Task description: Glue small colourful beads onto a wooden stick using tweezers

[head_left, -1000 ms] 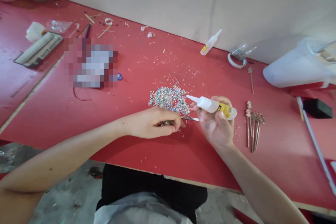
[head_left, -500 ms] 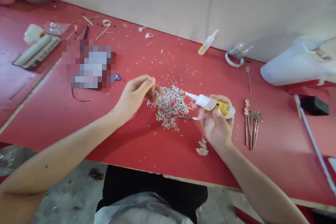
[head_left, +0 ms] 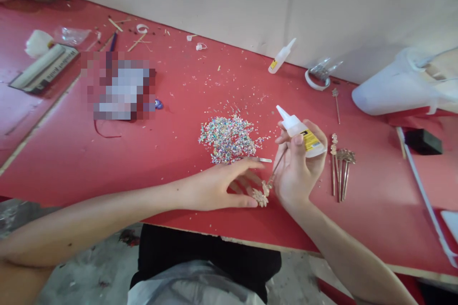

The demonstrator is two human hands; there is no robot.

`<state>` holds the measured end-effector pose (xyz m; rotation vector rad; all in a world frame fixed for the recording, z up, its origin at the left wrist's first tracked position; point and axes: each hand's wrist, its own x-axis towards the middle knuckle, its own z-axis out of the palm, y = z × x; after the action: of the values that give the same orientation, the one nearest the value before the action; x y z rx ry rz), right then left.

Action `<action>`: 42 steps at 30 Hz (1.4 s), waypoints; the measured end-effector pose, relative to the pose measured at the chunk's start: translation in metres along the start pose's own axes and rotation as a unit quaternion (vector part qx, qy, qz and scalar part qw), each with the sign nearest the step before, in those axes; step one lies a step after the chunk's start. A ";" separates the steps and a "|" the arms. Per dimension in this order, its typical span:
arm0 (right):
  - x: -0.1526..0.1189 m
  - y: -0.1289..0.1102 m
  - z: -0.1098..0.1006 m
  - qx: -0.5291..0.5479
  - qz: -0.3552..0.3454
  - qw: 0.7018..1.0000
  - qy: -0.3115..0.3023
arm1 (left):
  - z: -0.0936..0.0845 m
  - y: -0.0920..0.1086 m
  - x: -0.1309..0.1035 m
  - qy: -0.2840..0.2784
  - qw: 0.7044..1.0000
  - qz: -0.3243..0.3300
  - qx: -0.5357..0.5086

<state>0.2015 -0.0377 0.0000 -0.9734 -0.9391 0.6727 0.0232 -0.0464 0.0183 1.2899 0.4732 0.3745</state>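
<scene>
My right hand (head_left: 298, 162) grips a white glue bottle (head_left: 313, 140) with a yellow label, its long nozzle pointing up and left. The same hand also holds a gold hair stick (head_left: 279, 163), whose flower-shaped head slants down and left. Around that head my left hand (head_left: 232, 186) is curved, thumb and index finger apart, the thumb tip at the petals' edge. Other left fingers are partly behind the head. Just beyond the left hand lies a pile of small glittering rhinestones (head_left: 227, 136). A thin metal tool (head_left: 265, 160) pokes out beside the pile, mostly hidden.
Several gold hair sticks (head_left: 341, 171) lie right of my hands, with another one (head_left: 336, 105) farther back. A second glue bottle (head_left: 281, 59) leans near the wall. At the right are a white jug (head_left: 390, 88) and black block (head_left: 424, 142). A long box (head_left: 45, 69) lies left.
My left hand has come from above the rhinestones down to the hair stick's head. My right hand has turned, so the bottle's nozzle points higher and the stick's head has swung left.
</scene>
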 end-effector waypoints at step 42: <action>0.006 0.002 -0.009 0.021 -0.028 0.989 -0.146 | -0.035 -0.004 0.004 0.177 0.937 0.076 0.290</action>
<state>0.2117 -0.0354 -0.0022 -0.8210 -1.2001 0.7989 0.0083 -0.0164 0.0072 1.8488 0.8334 0.6345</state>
